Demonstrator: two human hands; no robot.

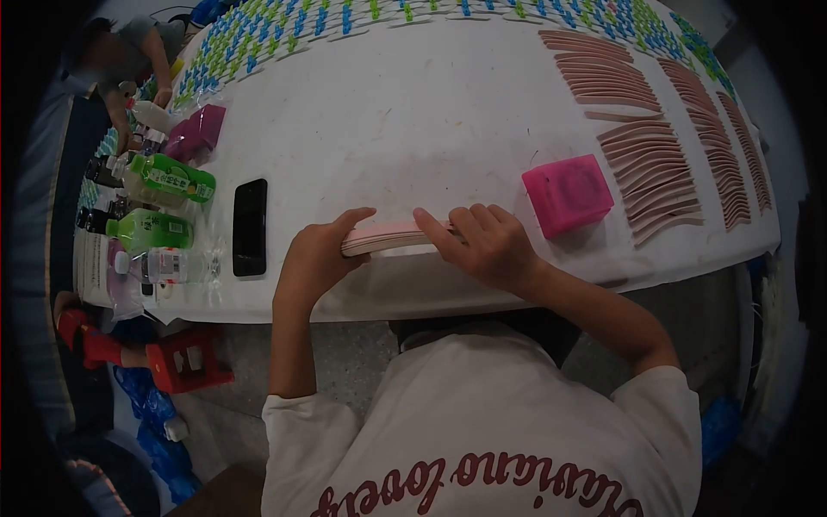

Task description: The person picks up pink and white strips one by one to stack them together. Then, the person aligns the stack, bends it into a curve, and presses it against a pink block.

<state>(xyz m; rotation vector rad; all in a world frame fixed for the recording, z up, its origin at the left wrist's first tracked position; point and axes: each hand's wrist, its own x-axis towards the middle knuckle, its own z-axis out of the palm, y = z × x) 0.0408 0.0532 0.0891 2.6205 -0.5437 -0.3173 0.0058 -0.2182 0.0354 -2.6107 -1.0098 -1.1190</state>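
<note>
Between my two hands is a thin stack of pale pink curved strips (pixel 394 237), held level just above the near part of the white-covered table. My left hand (pixel 315 258) is closed on its left end, with the thumb along the top. Fingers of my right hand (pixel 491 246) close around the right end and partly hide it. What the strips are made of cannot be told. To the right of my right hand sits a bright pink block (pixel 567 196) with a dark round patch on top. Beyond it, similar pink strips (pixel 650 181) lie in overlapping rows.
A black phone (pixel 250 227) lies left of my hands. Green-labelled bottles (pixel 177 178), a clear bottle (pixel 164 266) and magenta blocks (pixel 196 132) crowd the left edge. Blue and green pieces (pixel 345 19) line the far side. Another person (pixel 142 52) is at upper left. A red stool (pixel 189 358) stands below.
</note>
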